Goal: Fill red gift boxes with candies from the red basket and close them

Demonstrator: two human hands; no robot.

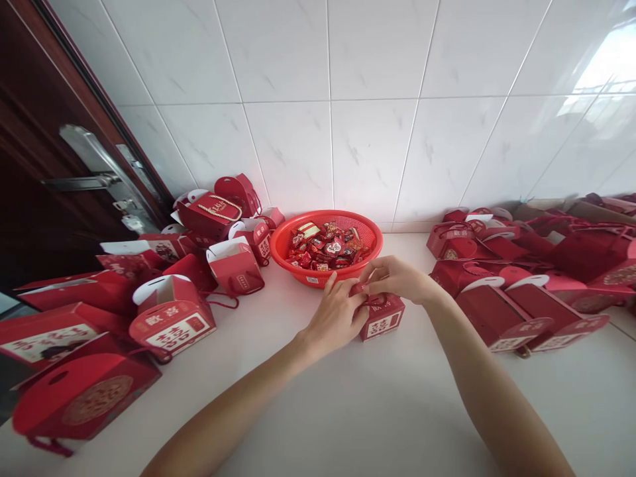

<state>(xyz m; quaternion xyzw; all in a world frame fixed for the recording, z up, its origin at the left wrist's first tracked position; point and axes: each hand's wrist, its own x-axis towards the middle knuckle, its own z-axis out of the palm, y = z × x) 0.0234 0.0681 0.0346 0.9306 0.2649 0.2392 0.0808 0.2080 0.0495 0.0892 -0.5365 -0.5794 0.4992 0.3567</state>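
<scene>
A small red gift box (382, 323) with a white character label on its front stands upright on the white table, close before a red plastic basket (278, 248). My left hand (338, 311) is closed on the top left part of the box, thumb in front and fingers curled over it. From the right, my right hand (392, 275) pinches the top of the same box, its fingertips close to the left ones. What exactly lies between the fingertips is partly hidden. Wrapped candies (330, 245) in mostly red wrappers fill the basket.
Several red gift boxes (238, 268) crowd the table's left side, some with raised white-lined flaps. More boxes (489, 311) are packed together at the right. A tiled wall (372, 152) rises behind the table, and a dark door with a metal handle (99, 165) is at left.
</scene>
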